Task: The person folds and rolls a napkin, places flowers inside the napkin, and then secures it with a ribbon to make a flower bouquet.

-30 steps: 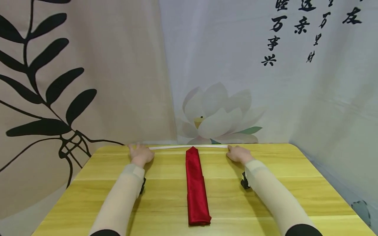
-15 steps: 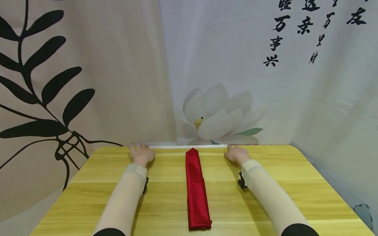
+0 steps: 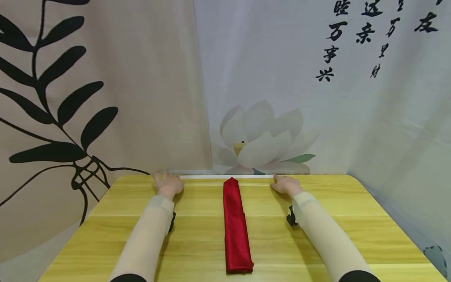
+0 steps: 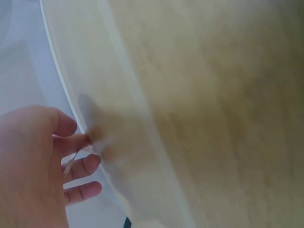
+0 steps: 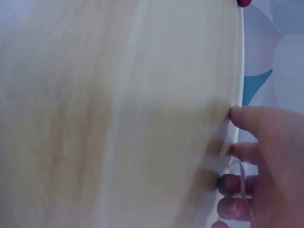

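A narrow white strip (image 3: 202,176) runs straight along the table's far edge between the two hands; its exact kind cannot be told. At its left end, my left hand (image 3: 168,185) pinches it, and in the left wrist view a thin pale piece shows among the fingers (image 4: 81,191). My right hand (image 3: 286,184) holds the other end, with a translucent bit looped by the fingers (image 5: 232,207) in the right wrist view. Between the arms lies a long folded red satin cloth (image 3: 237,231), its pointed end towards the strip. Neither hand touches the cloth.
The wooden table (image 3: 197,239) has a rounded far corner on each side. Right behind it hangs a pale curtain (image 3: 151,98) printed with dark leaves, a lotus and black characters.
The white strip, slightly bowed and just in front of the far edge a second ago, now lies straight along that edge. Both hands stay nearly in place; the red cloth remains put.
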{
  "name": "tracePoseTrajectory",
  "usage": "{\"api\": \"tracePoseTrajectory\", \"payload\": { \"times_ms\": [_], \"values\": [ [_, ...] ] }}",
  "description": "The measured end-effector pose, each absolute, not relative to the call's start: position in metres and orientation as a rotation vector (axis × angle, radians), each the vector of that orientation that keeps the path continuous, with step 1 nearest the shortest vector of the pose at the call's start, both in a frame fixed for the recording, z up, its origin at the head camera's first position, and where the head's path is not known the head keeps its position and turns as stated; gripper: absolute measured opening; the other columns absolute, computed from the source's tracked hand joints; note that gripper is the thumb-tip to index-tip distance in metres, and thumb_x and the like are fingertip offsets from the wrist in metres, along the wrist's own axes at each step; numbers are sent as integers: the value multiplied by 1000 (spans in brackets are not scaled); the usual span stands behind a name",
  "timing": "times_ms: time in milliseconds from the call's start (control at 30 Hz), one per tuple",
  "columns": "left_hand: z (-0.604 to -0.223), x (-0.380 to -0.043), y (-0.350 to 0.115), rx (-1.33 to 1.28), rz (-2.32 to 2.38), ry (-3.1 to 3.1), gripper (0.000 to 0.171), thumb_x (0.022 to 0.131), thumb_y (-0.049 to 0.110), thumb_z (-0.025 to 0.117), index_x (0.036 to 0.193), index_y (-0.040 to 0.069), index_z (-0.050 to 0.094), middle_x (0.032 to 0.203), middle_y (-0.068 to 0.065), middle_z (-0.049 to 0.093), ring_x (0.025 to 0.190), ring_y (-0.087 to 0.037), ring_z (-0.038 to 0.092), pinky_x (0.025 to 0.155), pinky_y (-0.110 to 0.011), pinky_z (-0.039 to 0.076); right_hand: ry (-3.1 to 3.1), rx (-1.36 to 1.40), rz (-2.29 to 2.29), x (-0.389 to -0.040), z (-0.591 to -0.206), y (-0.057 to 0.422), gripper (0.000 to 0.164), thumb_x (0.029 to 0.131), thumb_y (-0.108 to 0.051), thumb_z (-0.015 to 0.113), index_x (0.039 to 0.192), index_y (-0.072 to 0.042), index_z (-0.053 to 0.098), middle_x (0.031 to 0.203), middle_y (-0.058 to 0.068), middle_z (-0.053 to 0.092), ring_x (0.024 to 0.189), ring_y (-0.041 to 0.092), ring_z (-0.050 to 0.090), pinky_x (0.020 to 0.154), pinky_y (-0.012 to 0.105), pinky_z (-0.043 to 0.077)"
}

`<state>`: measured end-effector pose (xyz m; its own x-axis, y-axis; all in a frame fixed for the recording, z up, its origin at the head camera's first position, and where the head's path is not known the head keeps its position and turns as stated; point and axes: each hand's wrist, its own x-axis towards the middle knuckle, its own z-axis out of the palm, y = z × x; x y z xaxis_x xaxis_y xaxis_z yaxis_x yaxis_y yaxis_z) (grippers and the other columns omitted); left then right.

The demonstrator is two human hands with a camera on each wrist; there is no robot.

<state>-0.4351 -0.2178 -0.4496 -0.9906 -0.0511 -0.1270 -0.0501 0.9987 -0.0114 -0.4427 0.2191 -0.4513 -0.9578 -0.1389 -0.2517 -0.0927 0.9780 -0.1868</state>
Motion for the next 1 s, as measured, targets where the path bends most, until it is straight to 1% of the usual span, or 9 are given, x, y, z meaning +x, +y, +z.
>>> {"api": "tracePoseTrajectory", "payload": {
  "times_ms": [167,367,467,600,733,867,1000],
  "values": [
    [-449,-428,-221,-74,-10,3004,53,101,38,38,146,11,44,151,-22,32,143,-44,10,98,-75,-12,2845,-184,-272,-436,-450,221,62,100,-39,46,152,-8,29,146,24,40,131,48,37,98,65,32],
    [-448,-417,-223,-71,4,3009,48,100,30,41,146,16,45,151,-21,32,143,-44,10,100,-73,-11,2847,-206,-275,-429,-449,224,62,100,-40,46,152,-10,31,147,22,39,131,48,37,100,65,30],
    [-445,-413,-224,-51,10,3015,45,100,25,42,145,18,47,150,-19,36,143,-44,11,100,-73,-11,2839,-194,-281,-427,-447,225,62,100,-41,46,152,-12,31,147,22,39,131,48,37,100,66,29],
    [-442,-409,-227,-22,52,3018,45,100,18,43,144,18,48,148,-18,40,142,-46,11,100,-74,-10,2838,-187,-276,-423,-446,226,61,101,-40,45,152,-12,30,147,23,40,131,48,36,98,68,30],
    [-439,-403,-230,-23,99,3009,44,100,17,43,144,17,48,147,-20,40,142,-46,10,99,-73,-12,2844,-208,-274,-420,-445,228,60,101,-38,46,152,-11,32,146,23,40,131,48,36,96,68,31],
    [-438,-397,-231,-22,126,3000,43,101,17,41,144,17,48,147,-21,39,141,-47,13,99,-73,-13,2841,-246,-266,-416,-444,229,59,100,-37,47,151,-9,33,146,23,40,131,48,36,98,67,31],
    [-437,-392,-234,-17,197,2993,47,99,9,40,144,19,48,149,-19,38,141,-48,10,99,-73,-13,2830,-277,-276,-412,-445,232,60,100,-38,48,151,-9,33,147,22,39,133,47,35,101,65,29]
  ]
}}
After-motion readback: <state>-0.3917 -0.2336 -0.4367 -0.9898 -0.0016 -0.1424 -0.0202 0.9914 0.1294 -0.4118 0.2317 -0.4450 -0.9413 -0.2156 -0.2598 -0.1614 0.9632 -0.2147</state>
